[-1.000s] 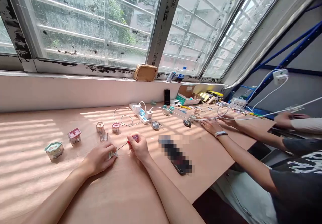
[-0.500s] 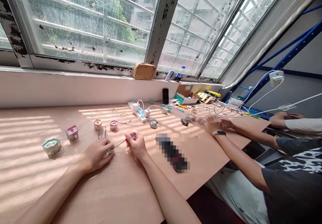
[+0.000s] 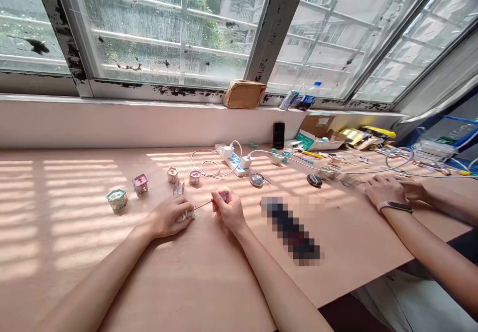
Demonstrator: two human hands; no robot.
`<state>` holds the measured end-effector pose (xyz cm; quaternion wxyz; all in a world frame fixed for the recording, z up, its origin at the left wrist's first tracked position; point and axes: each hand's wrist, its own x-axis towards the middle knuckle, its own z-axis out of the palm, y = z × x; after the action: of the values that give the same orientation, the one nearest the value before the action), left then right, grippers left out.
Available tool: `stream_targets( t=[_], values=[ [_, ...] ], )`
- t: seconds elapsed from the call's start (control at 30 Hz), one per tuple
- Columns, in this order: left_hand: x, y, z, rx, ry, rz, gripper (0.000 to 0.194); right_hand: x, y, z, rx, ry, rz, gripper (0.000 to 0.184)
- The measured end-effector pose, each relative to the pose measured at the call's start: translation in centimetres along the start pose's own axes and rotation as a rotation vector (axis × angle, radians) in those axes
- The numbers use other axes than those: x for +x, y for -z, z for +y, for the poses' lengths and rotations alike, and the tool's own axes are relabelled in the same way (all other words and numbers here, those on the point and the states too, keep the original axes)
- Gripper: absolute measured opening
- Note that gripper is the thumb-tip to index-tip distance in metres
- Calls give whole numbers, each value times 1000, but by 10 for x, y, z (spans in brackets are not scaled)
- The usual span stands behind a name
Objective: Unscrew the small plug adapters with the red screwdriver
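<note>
My left hand [image 3: 168, 217] grips a small metal-and-transparent part [image 3: 188, 214] at the table's middle. My right hand [image 3: 228, 210] pinches a red-handled precision screwdriver [image 3: 203, 205], whose thin shaft reaches left to that part. Its tip is partly hidden by my left fingers. Beyond my hands stand a transparent cube [image 3: 178, 186] and a small pink-topped box [image 3: 194, 177]. Farther left are a tan-topped box [image 3: 172, 174], a larger pink-lidded box [image 3: 140, 183] and a green-lidded hexagonal box [image 3: 117, 200].
A co-worker's hands [image 3: 384, 190] rest on the wooden table [image 3: 93, 252] at right. A power strip [image 3: 231, 163] with white cables, a dark oval object [image 3: 314, 180], a pixelated blurred object [image 3: 291, 230] and scattered small parts lie nearby.
My view has swung left, so the table contents sit farther right. My hands still hold the screwdriver and part together. The co-worker's arms appear farther right, with less of them in view.
</note>
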<state>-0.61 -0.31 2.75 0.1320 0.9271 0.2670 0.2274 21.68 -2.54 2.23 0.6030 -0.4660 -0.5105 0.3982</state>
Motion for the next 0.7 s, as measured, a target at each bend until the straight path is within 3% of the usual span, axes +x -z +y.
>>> stream_targets(
  t=[0.2,0.33,0.47,0.7],
  values=[
    [0,-1,-4,-30,17,7,9,6,7,-4,35,3,256,52],
    [-1,0,-5,-70,49,18,7,6,5,-2,43,-4,186,51],
    [-1,0,-5,-85,55,36,5,4,-1,4,108,-114,88,51],
    [-1,-2,-6,-65,53,46,5,3,2,11,142,-148,66,48]
  ],
)
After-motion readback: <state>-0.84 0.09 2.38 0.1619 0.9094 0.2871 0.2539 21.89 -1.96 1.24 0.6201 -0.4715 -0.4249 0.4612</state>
